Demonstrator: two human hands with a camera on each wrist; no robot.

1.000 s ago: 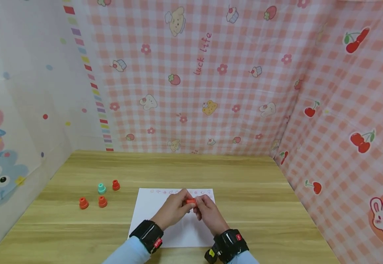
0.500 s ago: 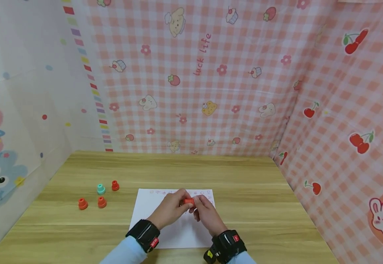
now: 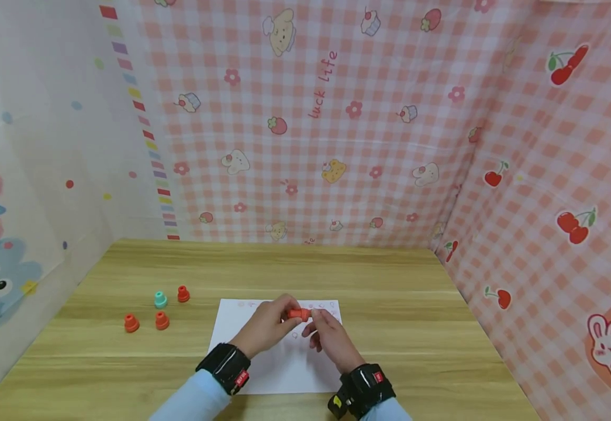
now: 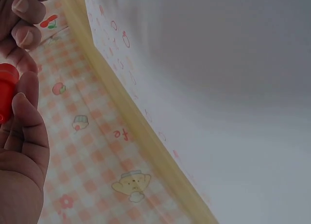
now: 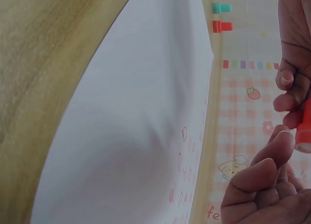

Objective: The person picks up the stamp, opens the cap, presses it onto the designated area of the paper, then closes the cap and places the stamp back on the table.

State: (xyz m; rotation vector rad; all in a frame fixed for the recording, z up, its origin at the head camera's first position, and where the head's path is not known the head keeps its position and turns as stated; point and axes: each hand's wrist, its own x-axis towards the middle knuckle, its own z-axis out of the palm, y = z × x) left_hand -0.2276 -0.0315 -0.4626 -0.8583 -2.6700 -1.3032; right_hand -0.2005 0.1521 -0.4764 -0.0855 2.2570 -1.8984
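Observation:
A small red stamp lies sideways over the paper, pinched by its handle between the fingers and thumb of my left hand. Its wider end points right, and its pale round face shows in the right wrist view. My right hand is close to that end, fingers curled and thumb against index finger, the fingertips beside the rim. Nothing shows between them. At the left edge of the left wrist view the red stamp is partly cut off.
A white sheet with small stamped prints along its far edge lies beneath the hands. To the left stand several more stamps: red, red, teal and red. Patterned cloth closes off the table's back.
The stamp and the left hand have risen slightly and shifted left. More of the stamp shows, as the right fingers, which overlapped its end, are now just beside it.

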